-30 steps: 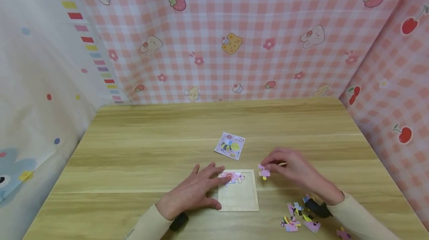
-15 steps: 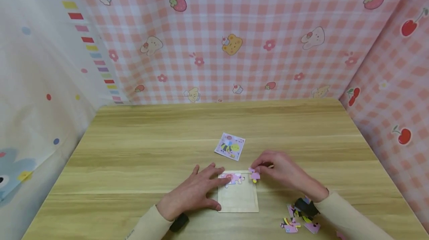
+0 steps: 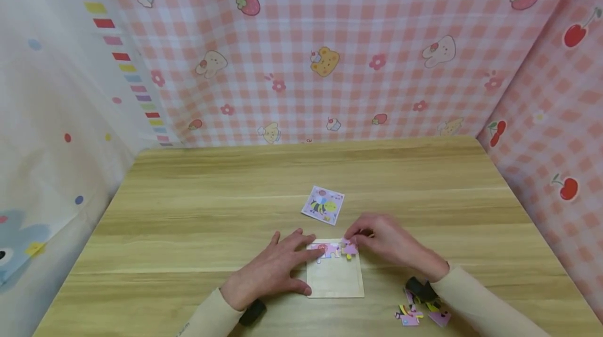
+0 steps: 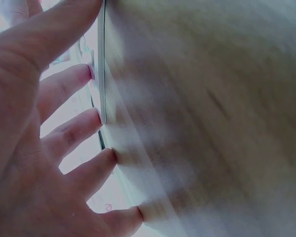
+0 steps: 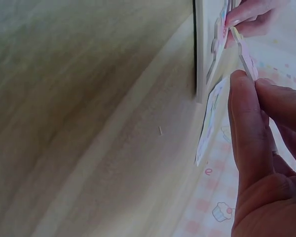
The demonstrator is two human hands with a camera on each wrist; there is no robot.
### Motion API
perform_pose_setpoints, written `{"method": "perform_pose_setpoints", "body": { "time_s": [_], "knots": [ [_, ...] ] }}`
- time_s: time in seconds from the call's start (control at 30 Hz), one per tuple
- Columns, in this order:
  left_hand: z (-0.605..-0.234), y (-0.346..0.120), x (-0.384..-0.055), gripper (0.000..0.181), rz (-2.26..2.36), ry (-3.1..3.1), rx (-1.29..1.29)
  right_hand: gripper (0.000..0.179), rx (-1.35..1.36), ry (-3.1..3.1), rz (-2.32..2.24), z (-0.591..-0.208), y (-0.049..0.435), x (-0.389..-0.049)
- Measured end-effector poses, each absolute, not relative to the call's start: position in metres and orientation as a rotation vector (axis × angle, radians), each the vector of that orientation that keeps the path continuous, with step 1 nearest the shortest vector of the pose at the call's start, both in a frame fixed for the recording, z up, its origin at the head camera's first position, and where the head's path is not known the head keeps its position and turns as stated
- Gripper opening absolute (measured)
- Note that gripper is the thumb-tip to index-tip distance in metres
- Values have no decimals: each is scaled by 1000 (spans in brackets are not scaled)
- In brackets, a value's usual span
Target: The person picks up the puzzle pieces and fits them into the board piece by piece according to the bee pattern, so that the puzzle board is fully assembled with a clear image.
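Note:
My left hand (image 3: pixel 275 264) lies spread at the left side of a square wooden puzzle tray (image 3: pixel 334 280), its index fingertip on joined pink puzzle pieces (image 3: pixel 332 249) in the tray's upper left. Between thumb and fingers, my right hand (image 3: pixel 388 237) pinches a pink jigsaw piece (image 3: pixel 349 247) with a yellow knob over the tray's upper right corner. In the right wrist view that held piece (image 5: pixel 246 59) is tilted and apart from the tray (image 5: pixel 200 59). Straight fingers of the left hand (image 4: pixel 64 138) show in the left wrist view.
Beyond the tray lies a square bee picture card (image 3: pixel 323 205). Several loose puzzle pieces (image 3: pixel 409 316) lie near the right forearm, partly hidden by a black wrist device (image 3: pixel 421 290). Patterned curtains (image 3: pixel 301 54) stand behind the wooden table (image 3: pixel 198 195) and at its sides.
My right hand has moved left, carrying the pink jigsaw piece from beside the tray to over its upper right corner, next to the joined pieces. The left hand stays in place.

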State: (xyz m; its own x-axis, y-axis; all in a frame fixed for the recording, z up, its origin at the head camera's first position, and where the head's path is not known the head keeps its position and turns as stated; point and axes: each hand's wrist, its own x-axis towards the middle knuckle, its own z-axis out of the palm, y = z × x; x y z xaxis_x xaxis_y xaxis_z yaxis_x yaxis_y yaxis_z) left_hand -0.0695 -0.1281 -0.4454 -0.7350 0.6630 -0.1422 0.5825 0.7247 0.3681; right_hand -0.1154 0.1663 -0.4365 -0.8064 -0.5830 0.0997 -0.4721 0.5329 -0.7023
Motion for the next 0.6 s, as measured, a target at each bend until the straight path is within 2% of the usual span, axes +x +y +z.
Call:
{"method": "perform_pose_setpoints", "body": {
  "time_s": [0.6],
  "knots": [
    [-445, -130, -70, 79, 455, 2666, 990, 14, -943, 2639, -1028, -438, 160, -120]
  ]
}}
